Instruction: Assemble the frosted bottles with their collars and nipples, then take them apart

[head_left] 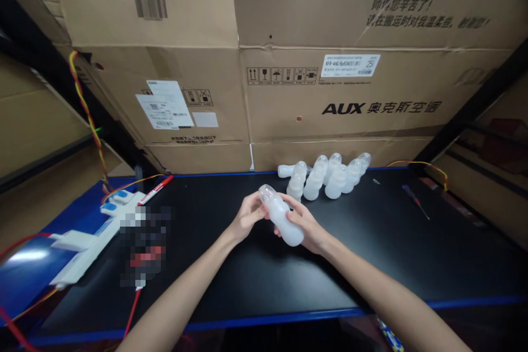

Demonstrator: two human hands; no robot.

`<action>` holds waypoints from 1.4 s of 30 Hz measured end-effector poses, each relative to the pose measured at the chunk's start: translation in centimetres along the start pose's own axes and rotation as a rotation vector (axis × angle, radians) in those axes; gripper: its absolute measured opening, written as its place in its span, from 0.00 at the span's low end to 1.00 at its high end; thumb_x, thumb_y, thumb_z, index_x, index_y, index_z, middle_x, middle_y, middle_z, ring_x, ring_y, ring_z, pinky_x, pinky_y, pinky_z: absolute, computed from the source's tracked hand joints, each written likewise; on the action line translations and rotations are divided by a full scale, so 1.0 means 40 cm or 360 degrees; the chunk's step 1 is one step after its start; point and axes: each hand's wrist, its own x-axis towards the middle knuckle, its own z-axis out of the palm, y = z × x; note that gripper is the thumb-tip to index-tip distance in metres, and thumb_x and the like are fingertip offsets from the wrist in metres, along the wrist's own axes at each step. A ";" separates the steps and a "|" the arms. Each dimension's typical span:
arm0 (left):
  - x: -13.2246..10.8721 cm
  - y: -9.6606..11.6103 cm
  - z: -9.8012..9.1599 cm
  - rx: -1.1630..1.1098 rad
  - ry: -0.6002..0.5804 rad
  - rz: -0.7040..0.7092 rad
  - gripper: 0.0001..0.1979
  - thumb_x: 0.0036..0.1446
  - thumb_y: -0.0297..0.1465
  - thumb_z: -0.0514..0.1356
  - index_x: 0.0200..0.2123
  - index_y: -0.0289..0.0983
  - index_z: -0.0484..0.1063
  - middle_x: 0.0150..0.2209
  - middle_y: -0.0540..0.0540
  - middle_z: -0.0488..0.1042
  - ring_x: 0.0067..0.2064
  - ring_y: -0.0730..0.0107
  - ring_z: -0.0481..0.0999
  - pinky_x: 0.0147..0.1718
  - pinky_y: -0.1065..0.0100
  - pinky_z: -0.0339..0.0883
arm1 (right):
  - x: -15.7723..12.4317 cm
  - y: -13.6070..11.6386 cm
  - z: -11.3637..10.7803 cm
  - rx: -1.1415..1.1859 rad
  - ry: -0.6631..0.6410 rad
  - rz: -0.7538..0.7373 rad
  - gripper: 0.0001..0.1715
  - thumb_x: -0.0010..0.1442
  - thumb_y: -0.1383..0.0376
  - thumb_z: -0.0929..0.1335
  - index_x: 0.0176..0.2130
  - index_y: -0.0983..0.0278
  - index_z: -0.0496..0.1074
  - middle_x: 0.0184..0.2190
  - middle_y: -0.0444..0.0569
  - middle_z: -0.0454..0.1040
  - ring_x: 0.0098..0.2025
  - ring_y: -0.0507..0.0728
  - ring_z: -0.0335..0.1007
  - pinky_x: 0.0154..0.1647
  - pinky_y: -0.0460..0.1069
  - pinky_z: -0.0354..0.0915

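Between my two hands, above the black table mat, a milky-white plastic bottle [284,220] with a clear domed cap [268,193] is tilted, its cap end up and to the left. My left hand [248,214] has its fingers and thumb closed around the cap end. My right hand [304,223] grips the bottle's body, thumb on top and fingertips showing beneath. Several similar bottles with clear caps [336,190] stand grouped just behind my right hand. One more white bottle [285,171] lies on its side at the back of that group.
A white power strip [93,247] with plugs and cables runs along the left side, a red marker [157,190] by its far end. A screwdriver [415,202] lies at the right. Cardboard [284,99] walls off the back, and dark metal posts [466,104] flank it.
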 end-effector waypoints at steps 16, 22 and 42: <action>0.055 -0.078 -0.062 0.0801 0.0641 0.0060 0.22 0.50 0.43 0.76 0.44 0.38 0.81 0.43 0.44 0.84 0.46 0.57 0.83 0.53 0.57 0.73 | 0.001 -0.083 -0.104 -0.1865 0.1230 -0.1335 0.23 0.73 0.55 0.69 0.28 0.63 0.75 0.19 0.42 0.71 0.20 0.50 0.62 0.26 0.47 0.60; 0.048 -0.116 -0.075 0.1226 0.0506 -0.0054 0.24 0.52 0.42 0.76 0.50 0.40 0.80 0.50 0.42 0.85 0.54 0.49 0.82 0.59 0.49 0.71 | 0.014 -0.110 -0.160 -0.1718 0.1577 -0.1417 0.24 0.72 0.54 0.70 0.27 0.62 0.73 0.19 0.42 0.70 0.21 0.51 0.62 0.27 0.48 0.61; 0.030 -0.126 -0.074 0.1166 0.0211 0.0184 0.26 0.74 0.46 0.58 0.68 0.41 0.63 0.44 0.44 0.80 0.47 0.61 0.81 0.54 0.56 0.72 | 0.035 0.059 -0.078 -0.1252 0.0099 -0.0449 0.21 0.71 0.55 0.71 0.57 0.62 0.76 0.39 0.49 0.83 0.38 0.57 0.78 0.45 0.52 0.74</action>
